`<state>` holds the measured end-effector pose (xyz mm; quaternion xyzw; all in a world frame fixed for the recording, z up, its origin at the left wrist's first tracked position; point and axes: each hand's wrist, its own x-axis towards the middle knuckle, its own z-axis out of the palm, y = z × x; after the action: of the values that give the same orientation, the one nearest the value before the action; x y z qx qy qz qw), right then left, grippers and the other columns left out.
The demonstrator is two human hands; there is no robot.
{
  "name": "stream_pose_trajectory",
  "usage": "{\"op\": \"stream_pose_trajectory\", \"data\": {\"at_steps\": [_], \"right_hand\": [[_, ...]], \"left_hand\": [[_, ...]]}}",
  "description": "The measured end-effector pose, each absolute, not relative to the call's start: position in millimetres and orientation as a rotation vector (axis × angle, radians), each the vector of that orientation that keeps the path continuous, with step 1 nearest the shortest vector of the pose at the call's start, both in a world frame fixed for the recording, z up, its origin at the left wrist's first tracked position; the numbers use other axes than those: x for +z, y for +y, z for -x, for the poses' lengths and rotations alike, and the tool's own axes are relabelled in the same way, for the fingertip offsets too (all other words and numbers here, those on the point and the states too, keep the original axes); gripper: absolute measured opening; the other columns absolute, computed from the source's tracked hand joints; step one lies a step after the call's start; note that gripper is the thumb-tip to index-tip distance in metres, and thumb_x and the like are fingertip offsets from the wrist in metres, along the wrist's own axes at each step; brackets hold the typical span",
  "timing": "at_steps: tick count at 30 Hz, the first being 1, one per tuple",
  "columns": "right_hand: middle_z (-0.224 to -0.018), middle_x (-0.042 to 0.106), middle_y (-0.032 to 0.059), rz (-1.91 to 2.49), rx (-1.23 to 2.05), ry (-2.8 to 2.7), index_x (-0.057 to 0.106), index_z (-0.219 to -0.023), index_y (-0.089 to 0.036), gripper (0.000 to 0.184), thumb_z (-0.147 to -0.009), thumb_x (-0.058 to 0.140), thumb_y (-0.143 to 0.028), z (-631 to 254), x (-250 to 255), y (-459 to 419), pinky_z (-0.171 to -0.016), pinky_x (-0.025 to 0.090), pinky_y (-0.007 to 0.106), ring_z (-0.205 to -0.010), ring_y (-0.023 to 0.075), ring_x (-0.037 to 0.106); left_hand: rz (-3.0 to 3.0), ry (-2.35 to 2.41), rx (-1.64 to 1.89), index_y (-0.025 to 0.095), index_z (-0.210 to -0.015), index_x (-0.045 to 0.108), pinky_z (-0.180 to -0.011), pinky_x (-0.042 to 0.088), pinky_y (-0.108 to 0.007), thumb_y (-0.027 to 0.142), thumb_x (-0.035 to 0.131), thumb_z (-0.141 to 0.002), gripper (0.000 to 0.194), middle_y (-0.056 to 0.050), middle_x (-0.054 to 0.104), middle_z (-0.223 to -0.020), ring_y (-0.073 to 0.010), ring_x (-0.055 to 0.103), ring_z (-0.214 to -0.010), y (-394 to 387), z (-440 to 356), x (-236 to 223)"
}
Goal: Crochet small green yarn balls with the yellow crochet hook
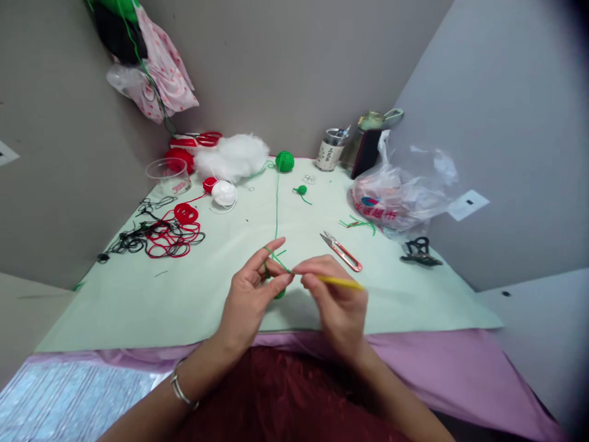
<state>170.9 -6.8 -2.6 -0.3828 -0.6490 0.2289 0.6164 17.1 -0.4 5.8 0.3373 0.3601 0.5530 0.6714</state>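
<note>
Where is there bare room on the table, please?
Bare cloth lies between the right hand and the hair clip, and between the left hand and the tangled yarn. The back left is crowded with fluff and yarn balls.

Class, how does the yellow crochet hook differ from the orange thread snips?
The crochet hook is held in the right hand; the thread snips lie on the pale cloth. The hook's handle is yellow, the snips' orange. The hook has one thin shaft, the snips two pointed blades. Both are slim tools.

Green piece [280, 294] partly hidden by left grip [248, 294]; tip of yellow tool [341, 282] too small to tell
</note>
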Motion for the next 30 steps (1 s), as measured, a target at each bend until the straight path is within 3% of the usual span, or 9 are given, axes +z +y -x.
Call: {"op": "stream_pose_trajectory", "data": {"at_steps": [2,4,7,12,15,21,26,30], "right_hand": [[-0.103,0.079,0.007,0.874,0.244,-1.635,0.082,-0.112,-0.031,0.028,-0.096,0.069,-0.012,-168,-6,-10,-0.075,0.06,0.036,-0.089,0.021,0.072],[-0.104,0.079,0.0069,0.857,0.183,-1.596,0.081,-0.114,-0.031,0.03,-0.096,0.068,-0.011,-169,-6,-11,-0.075,0.06,0.036,-0.09,0.0211,0.073],[-0.088,0.076,0.0034,0.838,0.572,-1.337,0.082,-0.103,-0.028,0.021,-0.101,0.063,-0.018,-174,0,-10,-0.066,0.056,0.032,-0.074,0.017,0.067],[-0.079,0.072,0.0023,0.751,1.048,-0.995,0.081,-0.087,-0.023,0.014,-0.095,0.073,-0.03,-173,10,-4,-0.056,0.048,0.027,-0.062,0.0127,0.059],[-0.081,0.073,0.0022,0.756,1.068,-0.996,0.082,-0.088,-0.023,0.013,-0.095,0.075,-0.032,-169,5,-3,-0.058,0.049,0.027,-0.063,0.0122,0.06],[-0.083,0.073,0.0031,0.816,0.952,-1.103,0.082,-0.092,-0.024,0.014,-0.097,0.072,-0.033,-173,0,-4,-0.064,0.051,0.031,-0.068,0.0148,0.061],[-0.081,0.073,0.0043,0.772,1.074,-0.982,0.081,-0.079,-0.022,0.015,-0.09,0.078,-0.032,-183,8,-2,-0.054,0.048,0.028,-0.06,0.0131,0.059],[-0.083,0.074,0.004,0.79,1.125,-0.986,0.08,-0.079,-0.021,0.018,-0.091,0.077,-0.035,-181,8,-2,-0.054,0.048,0.028,-0.06,0.0126,0.058]], "left_hand": [[-0.725,0.789,1.209,0.028,-0.135,0.076,-0.073,0.047,-0.018,0.024,0.094,-0.077,0.061,0.002,0.068,-0.082,-0.0091,0.06,-0.075,-2,-20,6],[-0.628,0.729,1.095,0.023,-0.132,0.077,-0.073,0.048,-0.019,0.027,0.095,-0.076,0.059,0.0,0.068,-0.081,-0.01,0.06,-0.075,-2,-19,8],[-0.59,0.699,1.043,0.019,-0.123,0.081,-0.066,0.045,-0.017,0.028,0.095,-0.074,0.052,0.001,0.064,-0.075,-0.0092,0.057,-0.071,0,-14,13],[-0.828,0.804,1.182,0.024,-0.116,0.083,-0.066,0.045,-0.018,0.025,0.092,-0.078,0.039,0.003,0.064,-0.075,-0.0089,0.057,-0.07,0,-12,12],[-0.872,0.845,1.194,0.023,-0.115,0.082,-0.065,0.045,-0.018,0.024,0.092,-0.079,0.037,0.003,0.064,-0.075,-0.0091,0.057,-0.069,-1,-14,10],[-0.688,0.737,1.076,0.022,-0.131,0.078,-0.06,0.042,-0.017,0.023,0.094,-0.076,0.057,0.003,0.061,-0.076,-0.0081,0.055,-0.068,0,-11,18],[-0.629,0.683,1.04,0.019,-0.123,0.082,-0.062,0.042,-0.016,0.024,0.096,-0.072,0.052,0.001,0.059,-0.075,-0.0082,0.056,-0.071,0,-4,19],[-0.797,0.776,1.062,0.022,-0.111,0.085,-0.06,0.04,-0.018,0.026,0.094,-0.076,0.037,0.001,0.064,-0.075,-0.0082,0.055,-0.066,0,-4,15]]}}
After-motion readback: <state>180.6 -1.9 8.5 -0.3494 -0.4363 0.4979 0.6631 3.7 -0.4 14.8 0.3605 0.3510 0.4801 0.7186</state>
